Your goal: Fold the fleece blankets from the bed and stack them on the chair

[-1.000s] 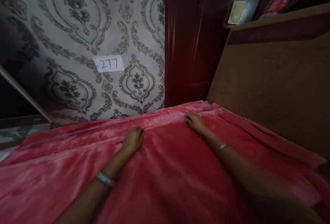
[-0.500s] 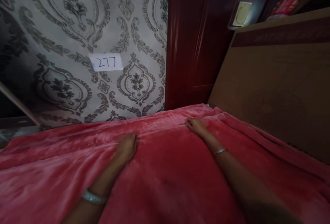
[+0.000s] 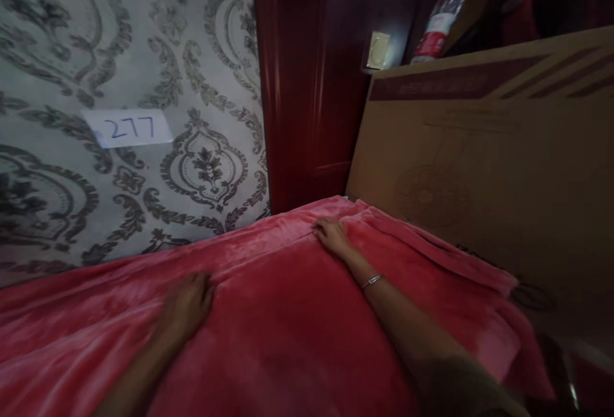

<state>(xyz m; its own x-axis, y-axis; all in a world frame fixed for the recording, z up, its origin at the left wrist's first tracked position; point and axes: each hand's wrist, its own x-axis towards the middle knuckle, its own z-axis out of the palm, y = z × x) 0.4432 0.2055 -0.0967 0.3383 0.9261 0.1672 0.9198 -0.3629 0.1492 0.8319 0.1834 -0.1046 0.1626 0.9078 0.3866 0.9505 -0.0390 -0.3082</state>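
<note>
- Red blanket (image 3: 297, 302) across lower frame: mostly spread, not yet smooth, layered at right.
- Right hand (image 3: 330, 236), frame center: fingers curled on blanket, grip unclear.
- Left hand (image 3: 188, 307), lower left: blurred, can't tell grip.

Both forearms (image 3: 407, 327) slant forward and inward. The right grip (image 3: 333, 238), curled, lies farther out than the left grip (image 3: 188, 305), which is blurred.

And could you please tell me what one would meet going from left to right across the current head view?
White card marked 277, left hand, right hand, small pale plate, clear bottle with a red cap.
</note>
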